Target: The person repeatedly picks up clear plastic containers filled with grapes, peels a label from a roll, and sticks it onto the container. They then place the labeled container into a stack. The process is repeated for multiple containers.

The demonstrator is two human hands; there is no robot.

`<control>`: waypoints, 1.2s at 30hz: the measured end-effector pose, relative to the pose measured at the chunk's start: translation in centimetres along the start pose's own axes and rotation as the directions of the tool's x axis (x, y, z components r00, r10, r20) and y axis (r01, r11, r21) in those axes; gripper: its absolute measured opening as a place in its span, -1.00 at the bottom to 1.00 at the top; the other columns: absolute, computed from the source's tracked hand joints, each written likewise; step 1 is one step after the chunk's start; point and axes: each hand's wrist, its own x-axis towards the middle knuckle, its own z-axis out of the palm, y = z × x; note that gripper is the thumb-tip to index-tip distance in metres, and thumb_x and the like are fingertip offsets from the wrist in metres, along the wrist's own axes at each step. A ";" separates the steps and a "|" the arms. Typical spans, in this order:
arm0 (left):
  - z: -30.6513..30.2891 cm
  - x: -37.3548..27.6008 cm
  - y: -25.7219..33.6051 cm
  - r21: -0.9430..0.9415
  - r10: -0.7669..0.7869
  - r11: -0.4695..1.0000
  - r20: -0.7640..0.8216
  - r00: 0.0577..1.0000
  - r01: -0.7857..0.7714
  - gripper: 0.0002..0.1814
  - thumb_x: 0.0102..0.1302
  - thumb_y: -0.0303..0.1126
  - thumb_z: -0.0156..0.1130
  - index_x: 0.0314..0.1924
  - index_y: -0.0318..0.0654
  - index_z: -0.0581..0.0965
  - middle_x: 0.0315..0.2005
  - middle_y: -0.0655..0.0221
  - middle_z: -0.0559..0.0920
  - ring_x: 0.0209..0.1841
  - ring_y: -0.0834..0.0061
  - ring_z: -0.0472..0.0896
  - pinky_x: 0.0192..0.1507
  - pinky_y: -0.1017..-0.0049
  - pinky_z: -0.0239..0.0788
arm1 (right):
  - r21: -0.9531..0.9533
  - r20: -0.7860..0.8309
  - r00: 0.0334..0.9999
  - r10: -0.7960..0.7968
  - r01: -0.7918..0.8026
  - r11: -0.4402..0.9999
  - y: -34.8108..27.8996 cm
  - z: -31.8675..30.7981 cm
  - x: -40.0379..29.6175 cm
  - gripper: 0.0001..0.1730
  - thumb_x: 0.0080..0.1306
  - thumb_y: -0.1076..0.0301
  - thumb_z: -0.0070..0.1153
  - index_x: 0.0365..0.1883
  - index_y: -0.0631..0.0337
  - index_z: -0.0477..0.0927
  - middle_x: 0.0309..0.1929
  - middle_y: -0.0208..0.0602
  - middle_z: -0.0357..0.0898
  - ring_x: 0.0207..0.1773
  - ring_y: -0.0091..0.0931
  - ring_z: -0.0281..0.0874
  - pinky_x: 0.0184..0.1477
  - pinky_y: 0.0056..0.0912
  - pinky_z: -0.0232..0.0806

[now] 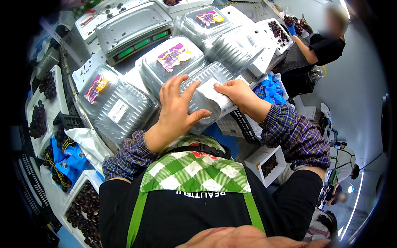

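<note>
My right hand (240, 94) pinches a strip of white printed labels (217, 96) between thumb and fingers. Fingers spread and holding nothing, my left hand (176, 108) is over the near part of a stack of clear plastic clamshell boxes (214, 73). The label strip lies over that stack's near end. Left of my left hand is another clamshell stack (130, 119) with a small white label (118, 110) on it and a colourful grape sticker (95, 88) at its far end. Beyond my hands, a closed clamshell lid carries a similar grape sticker (174, 57).
A digital scale (133, 28) with a metal pan stands at the back left. Foam trays of dark grapes (82, 210) are at the left. A blue-gloved person (319, 49) handles grapes at the upper right. A black plastic crate (245, 125) is below my right hand.
</note>
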 end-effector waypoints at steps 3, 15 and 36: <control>0.9 0.9 -0.2 0.080 0.041 0.996 0.036 0.999 -0.043 -0.31 0.13 0.23 0.22 0.11 -0.12 0.53 0.22 0.03 0.29 0.31 -0.09 0.12 0.28 -0.12 -0.10 | -0.043 0.001 1.000 0.006 -0.006 0.999 0.2 -0.2 0.3 -0.55 0.26 0.10 0.24 -0.36 0.44 0.63 -0.52 -0.21 0.60 -0.60 -0.56 0.50 -0.61 -0.48 0.26; 2.1 1.8 -0.2 0.225 0.045 0.971 0.170 0.984 -0.083 -0.33 0.19 0.25 0.14 0.11 -0.07 0.56 0.24 -0.07 0.32 0.33 -0.23 0.08 0.22 -0.33 -0.13 | -0.031 0.126 0.992 -0.012 0.016 0.999 0.8 -2.1 -1.9 -0.61 0.30 0.20 0.19 -0.16 0.44 0.60 -0.34 -0.30 0.63 -0.36 -0.60 0.53 -0.31 -0.56 0.37; -1.6 3.1 5.8 0.167 0.147 0.953 0.472 0.870 -0.251 -0.37 0.08 0.00 0.39 0.07 -0.21 0.52 0.19 0.07 0.41 0.30 -0.06 0.26 0.27 -0.25 -0.04 | 0.590 -0.050 0.986 -0.156 0.156 0.792 14.3 -5.8 -5.0 -0.78 0.37 0.27 0.15 -0.27 0.28 0.52 -0.37 -0.40 0.61 -0.38 -0.69 0.52 -0.29 -0.62 0.38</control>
